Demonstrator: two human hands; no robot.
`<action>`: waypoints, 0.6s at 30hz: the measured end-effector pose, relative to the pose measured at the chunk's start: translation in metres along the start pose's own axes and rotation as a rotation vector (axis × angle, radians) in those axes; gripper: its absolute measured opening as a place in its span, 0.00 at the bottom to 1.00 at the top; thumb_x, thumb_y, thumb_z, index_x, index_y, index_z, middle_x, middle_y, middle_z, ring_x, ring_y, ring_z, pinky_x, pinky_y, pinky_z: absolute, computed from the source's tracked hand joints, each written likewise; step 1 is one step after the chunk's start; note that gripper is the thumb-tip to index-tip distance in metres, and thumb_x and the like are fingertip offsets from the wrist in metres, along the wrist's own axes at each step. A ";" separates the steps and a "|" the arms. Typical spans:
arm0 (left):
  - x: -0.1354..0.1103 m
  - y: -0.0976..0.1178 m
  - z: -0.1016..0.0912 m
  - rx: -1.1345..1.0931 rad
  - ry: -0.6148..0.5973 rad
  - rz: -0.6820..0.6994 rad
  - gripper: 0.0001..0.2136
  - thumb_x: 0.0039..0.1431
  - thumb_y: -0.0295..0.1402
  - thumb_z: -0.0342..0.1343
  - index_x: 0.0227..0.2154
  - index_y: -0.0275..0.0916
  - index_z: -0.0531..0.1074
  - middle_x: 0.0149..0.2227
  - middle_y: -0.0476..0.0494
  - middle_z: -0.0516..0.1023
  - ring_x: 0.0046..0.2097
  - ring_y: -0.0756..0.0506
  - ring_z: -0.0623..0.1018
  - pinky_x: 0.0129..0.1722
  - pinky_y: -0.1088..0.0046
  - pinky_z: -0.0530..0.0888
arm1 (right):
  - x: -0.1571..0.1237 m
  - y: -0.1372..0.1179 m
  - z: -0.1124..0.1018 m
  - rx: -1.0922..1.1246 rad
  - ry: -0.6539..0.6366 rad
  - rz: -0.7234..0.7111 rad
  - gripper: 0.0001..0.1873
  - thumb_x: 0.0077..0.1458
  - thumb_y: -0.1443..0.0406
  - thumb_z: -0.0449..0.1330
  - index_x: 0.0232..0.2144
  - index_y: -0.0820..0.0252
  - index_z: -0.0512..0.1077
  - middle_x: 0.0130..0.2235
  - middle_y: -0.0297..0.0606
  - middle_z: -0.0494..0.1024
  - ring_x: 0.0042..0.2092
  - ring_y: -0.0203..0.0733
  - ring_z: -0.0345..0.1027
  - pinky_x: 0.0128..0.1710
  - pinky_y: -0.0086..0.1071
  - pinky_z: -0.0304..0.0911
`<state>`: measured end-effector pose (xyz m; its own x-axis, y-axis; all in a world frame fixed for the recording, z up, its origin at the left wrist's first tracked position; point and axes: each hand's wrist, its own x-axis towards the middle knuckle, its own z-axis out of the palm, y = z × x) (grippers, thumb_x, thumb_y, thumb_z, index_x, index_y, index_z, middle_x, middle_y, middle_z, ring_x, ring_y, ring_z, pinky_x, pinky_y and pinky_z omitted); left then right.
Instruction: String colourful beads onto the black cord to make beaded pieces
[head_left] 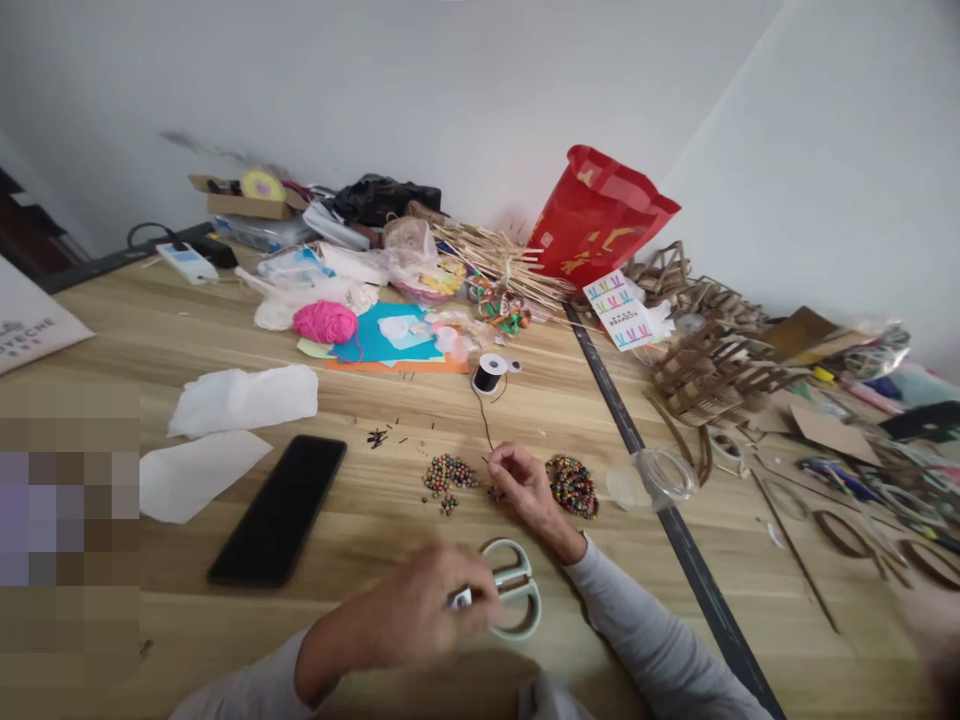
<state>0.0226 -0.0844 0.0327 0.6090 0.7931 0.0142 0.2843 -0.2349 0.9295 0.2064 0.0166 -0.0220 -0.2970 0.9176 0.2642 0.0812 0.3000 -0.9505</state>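
Pinched between the fingertips of my right hand (525, 488) is a thin black cord (484, 420), which runs up to a spool (490, 372) of the same cord. Small multicoloured beads (450, 472) lie loose to the left of this hand, and a heap of strung beads (573, 486) sits just to its right. My left hand (416, 605) is blurred by motion, its fingers curled around a small object (460, 599) with a white end, too smeared to name. Beside and partly behind those fingers, scissors (525, 590) show their pale green handles; their blades are hidden.
A black phone (279, 510) and white paper sheets (244, 398) lie to the left. Short black scraps (377, 437) are near the beads. Pink yarn (325, 322), a red bag (604, 220) and woven baskets (697, 370) stand farther back. A clear tape roll (667, 476) is at the right.
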 end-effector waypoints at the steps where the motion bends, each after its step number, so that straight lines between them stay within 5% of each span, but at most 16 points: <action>1: 0.007 -0.002 -0.009 -0.012 0.090 -0.062 0.11 0.57 0.33 0.51 0.24 0.39 0.75 0.26 0.49 0.78 0.30 0.49 0.76 0.32 0.76 0.68 | -0.001 -0.001 0.001 -0.021 -0.006 -0.011 0.12 0.56 0.58 0.59 0.29 0.60 0.67 0.26 0.31 0.66 0.26 0.32 0.58 0.25 0.25 0.55; 6: 0.033 -0.029 -0.034 0.078 0.404 -0.131 0.13 0.59 0.36 0.48 0.24 0.37 0.71 0.24 0.48 0.74 0.30 0.47 0.74 0.32 0.74 0.68 | -0.005 -0.006 0.008 -0.150 -0.015 -0.093 0.11 0.58 0.60 0.56 0.28 0.61 0.67 0.26 0.32 0.67 0.26 0.33 0.58 0.26 0.26 0.56; 12: 0.047 -0.041 -0.036 0.206 0.412 -0.105 0.09 0.56 0.32 0.53 0.36 0.36 0.75 0.34 0.43 0.78 0.36 0.45 0.76 0.40 0.70 0.70 | -0.007 -0.010 0.010 -0.202 -0.019 -0.143 0.11 0.58 0.61 0.55 0.27 0.61 0.68 0.25 0.32 0.66 0.25 0.32 0.57 0.24 0.26 0.53; 18: 0.060 -0.044 -0.037 0.187 0.380 -0.060 0.08 0.57 0.33 0.53 0.34 0.37 0.76 0.34 0.43 0.80 0.36 0.45 0.76 0.38 0.70 0.71 | -0.007 -0.005 0.009 -0.230 -0.071 -0.170 0.08 0.58 0.62 0.55 0.28 0.60 0.68 0.26 0.32 0.66 0.25 0.32 0.57 0.24 0.26 0.54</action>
<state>0.0192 -0.0056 0.0058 0.2813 0.9508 0.1296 0.4615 -0.2524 0.8505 0.1994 0.0064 -0.0207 -0.3899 0.8308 0.3971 0.2354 0.5068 -0.8293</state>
